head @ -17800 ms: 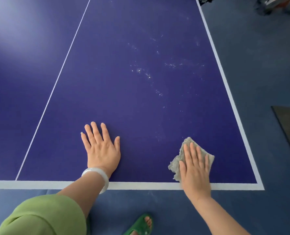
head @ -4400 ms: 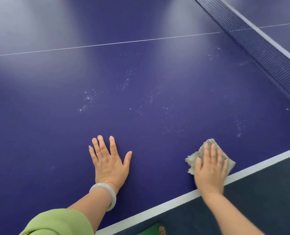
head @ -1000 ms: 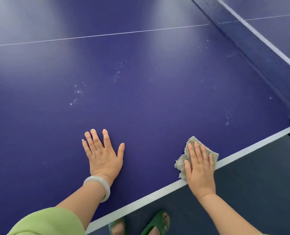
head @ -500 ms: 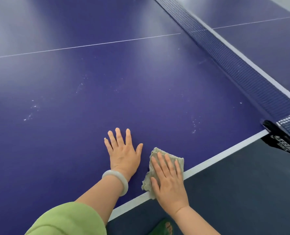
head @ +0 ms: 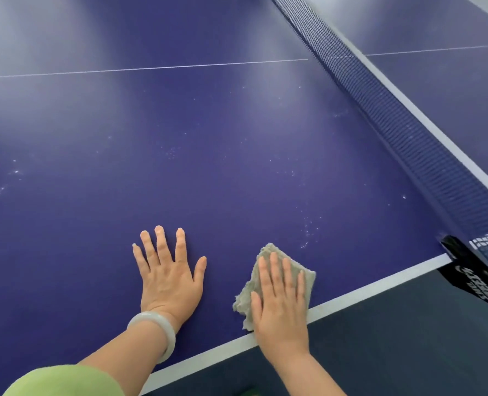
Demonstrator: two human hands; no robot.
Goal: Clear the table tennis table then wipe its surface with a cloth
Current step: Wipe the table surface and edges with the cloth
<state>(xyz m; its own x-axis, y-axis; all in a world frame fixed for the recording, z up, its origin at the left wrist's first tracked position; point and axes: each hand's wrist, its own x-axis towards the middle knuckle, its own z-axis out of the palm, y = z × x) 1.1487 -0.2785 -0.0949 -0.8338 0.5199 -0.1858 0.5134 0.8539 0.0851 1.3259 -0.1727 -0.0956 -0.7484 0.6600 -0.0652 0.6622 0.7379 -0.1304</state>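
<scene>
- One blue counter [head: 208, 155] filled most of the frame, a table tennis top with a thin white centre line [head: 180, 66] across the upper part and a broad white edge line [head: 365, 287] running from the lower middle to the right.
- One dark net [head: 408, 132] ran from the top centre down to the right edge, ending at one black clamp [head: 471, 270] with white lettering.
- One grey, frayed cloth [head: 267, 250] lay on the counter in the lower centre-right, its near edge at the white edge line.
- Two hands were in view.
- The left hand [head: 167, 277] lay flat on the bare counter in the lower centre, palm down, fingers straight and spread wide, holding nothing.
- The right hand [head: 280, 307] lay flat on top of the cloth, fingers straight and close together, pressing it to the counter, with its heel over the edge line.
- One pale bracelet [head: 163, 330] sat on the left wrist, and one green sleeve [head: 66, 381] showed at the lower left corner.
- Small white specks [head: 308, 230] dotted the counter just above the cloth; more lay at the far left.
- Dark floor [head: 408, 338] showed at the lower right.
</scene>
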